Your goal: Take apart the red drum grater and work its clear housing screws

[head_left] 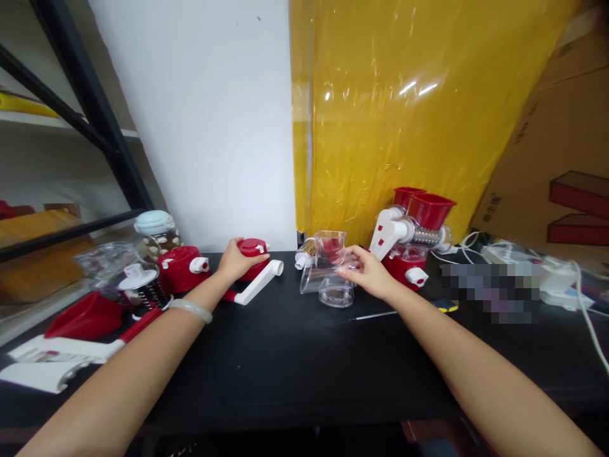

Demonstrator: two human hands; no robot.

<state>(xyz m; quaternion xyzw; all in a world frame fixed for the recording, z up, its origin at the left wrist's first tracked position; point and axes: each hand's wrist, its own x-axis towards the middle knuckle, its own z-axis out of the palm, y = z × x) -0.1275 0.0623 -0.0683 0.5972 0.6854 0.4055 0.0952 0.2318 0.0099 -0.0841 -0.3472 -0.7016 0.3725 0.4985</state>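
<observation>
My left hand (234, 261) is curled over a red base (252, 249) with a white crank handle (259, 285), gripping it on the black table (285, 362). A pale bangle (191, 309) sits on that wrist. My right hand (367, 271) holds the side of a clear plastic housing (328, 270) that lies tilted on the table, with a small metal drum (305, 252) at its left end.
An assembled red and white rotary grater (412, 238) stands behind my right hand. At the left lie another red base (181, 266), a clear hopper (102, 260), a metal drum (145, 289), a jar (157, 230) and red and white parts. White cables (561, 273) run along the right. A thin tool (375, 315) lies near my right wrist.
</observation>
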